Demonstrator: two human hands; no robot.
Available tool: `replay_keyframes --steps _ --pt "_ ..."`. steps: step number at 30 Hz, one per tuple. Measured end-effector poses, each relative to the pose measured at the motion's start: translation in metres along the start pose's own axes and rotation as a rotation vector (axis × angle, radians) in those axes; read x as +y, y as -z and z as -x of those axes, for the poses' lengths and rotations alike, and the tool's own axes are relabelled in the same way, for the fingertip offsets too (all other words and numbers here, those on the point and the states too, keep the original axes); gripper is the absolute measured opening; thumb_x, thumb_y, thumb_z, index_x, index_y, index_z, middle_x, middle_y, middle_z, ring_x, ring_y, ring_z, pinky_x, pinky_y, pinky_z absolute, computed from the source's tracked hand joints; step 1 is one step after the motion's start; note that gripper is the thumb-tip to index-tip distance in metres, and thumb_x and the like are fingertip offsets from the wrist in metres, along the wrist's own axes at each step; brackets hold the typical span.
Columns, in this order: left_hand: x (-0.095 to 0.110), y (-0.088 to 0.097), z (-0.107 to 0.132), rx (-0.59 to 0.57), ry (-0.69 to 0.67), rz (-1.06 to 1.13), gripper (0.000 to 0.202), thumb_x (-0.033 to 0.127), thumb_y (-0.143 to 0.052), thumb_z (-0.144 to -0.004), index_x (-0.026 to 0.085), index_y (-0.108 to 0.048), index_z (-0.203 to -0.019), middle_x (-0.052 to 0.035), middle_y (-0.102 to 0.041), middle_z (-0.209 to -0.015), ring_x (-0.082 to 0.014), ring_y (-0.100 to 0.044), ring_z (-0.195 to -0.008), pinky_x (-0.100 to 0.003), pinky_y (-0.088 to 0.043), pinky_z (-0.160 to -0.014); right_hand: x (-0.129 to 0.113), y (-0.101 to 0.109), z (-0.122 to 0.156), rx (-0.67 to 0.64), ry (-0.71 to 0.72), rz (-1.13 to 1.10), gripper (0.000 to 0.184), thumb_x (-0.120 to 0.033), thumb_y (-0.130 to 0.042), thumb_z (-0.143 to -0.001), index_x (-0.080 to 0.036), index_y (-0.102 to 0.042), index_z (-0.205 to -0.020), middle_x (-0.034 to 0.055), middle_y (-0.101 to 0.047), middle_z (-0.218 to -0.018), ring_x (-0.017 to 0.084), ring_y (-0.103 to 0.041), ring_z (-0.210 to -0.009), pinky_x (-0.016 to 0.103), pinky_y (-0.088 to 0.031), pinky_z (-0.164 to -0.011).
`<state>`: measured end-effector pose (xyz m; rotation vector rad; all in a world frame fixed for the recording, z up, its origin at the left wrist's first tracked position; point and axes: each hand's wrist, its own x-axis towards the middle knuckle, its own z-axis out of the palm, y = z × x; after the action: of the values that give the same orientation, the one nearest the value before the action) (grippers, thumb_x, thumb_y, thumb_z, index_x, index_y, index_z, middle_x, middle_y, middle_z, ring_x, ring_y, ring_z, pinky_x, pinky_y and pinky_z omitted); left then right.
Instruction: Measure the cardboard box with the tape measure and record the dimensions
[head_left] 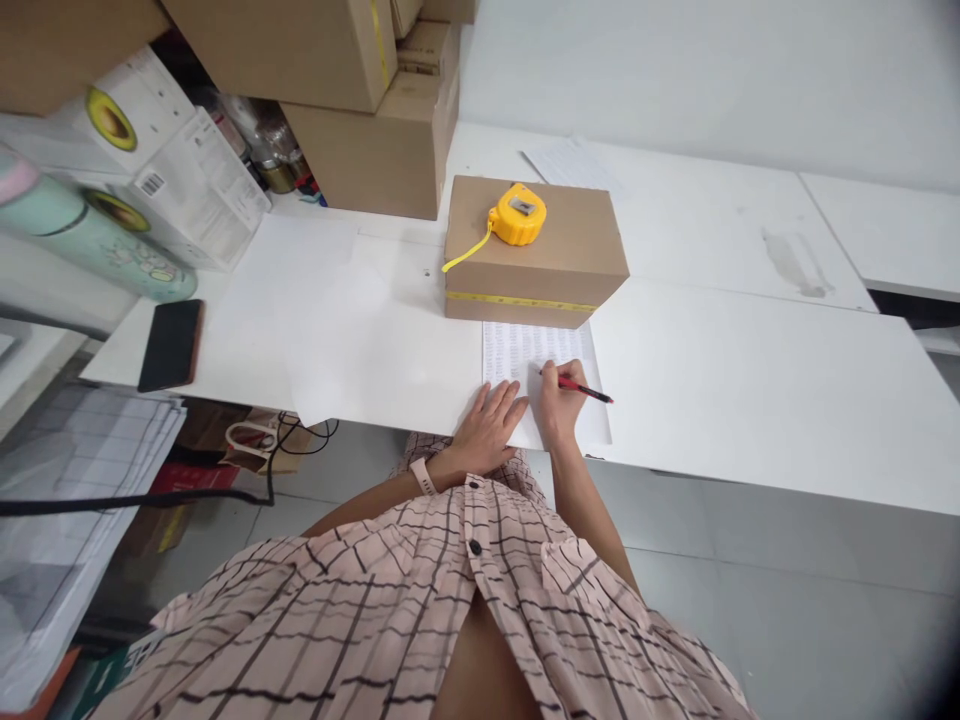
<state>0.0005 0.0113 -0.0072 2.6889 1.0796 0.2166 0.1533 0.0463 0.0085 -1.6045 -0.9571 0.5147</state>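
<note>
A printed sheet of paper (525, 350) lies at the near edge of the white table (750, 380). My left hand (491, 425) rests flat on the sheet's lower left corner, fingers spread. My right hand (559, 400) is closed round a red pen (589, 391), its tip touching the sheet. Just beyond the sheet stands a small cardboard box (532, 255) with a yellow tape measure (517, 213) on top, its tape hanging over the left edge.
A black phone (171, 343) lies at the table's left edge. Large cardboard boxes (375, 140) and white product boxes (172, 170) stack at the back left. A second paper (570, 165) lies further back. Cables and a bag sit under the table.
</note>
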Motion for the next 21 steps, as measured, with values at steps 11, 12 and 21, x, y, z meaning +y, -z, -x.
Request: replay_keyframes --steps 11,12,21 --pt "-0.011 0.063 -0.010 0.119 -0.027 0.342 0.056 0.033 -0.061 -0.089 0.017 -0.051 -0.143 -0.0144 -0.042 -0.161 -0.0281 -0.033 -0.153 -0.047 -0.033 -0.124 0.049 0.064 -0.030 -0.115 0.395 0.703 0.045 -0.008 -0.035 -0.089 -0.018 -0.065 -0.121 0.0155 -0.065 -0.112 0.029 -0.053 -0.101 0.046 -0.042 -0.092" --pt "-0.016 0.079 -0.019 0.225 -0.031 0.345 0.051 0.031 -0.058 -0.092 0.019 -0.052 -0.141 -0.0132 -0.045 -0.159 -0.0262 -0.035 -0.151 -0.045 -0.035 -0.123 0.051 0.063 -0.031 -0.104 0.404 0.708 0.046 -0.007 -0.035 -0.090 -0.018 -0.065 -0.123 0.0155 -0.065 -0.113 0.029 -0.053 -0.101 0.046 -0.043 -0.091" --pt "-0.078 0.191 -0.147 0.618 0.268 0.203 0.072 0.028 -0.068 -0.082 0.017 -0.042 -0.148 -0.0159 -0.026 -0.168 -0.0335 -0.016 -0.157 -0.051 -0.017 -0.127 0.067 0.057 -0.035 -0.036 0.474 0.555 0.030 -0.022 -0.041 -0.094 -0.023 -0.064 -0.113 0.0149 -0.067 -0.106 0.033 -0.055 -0.097 0.049 -0.046 -0.086"
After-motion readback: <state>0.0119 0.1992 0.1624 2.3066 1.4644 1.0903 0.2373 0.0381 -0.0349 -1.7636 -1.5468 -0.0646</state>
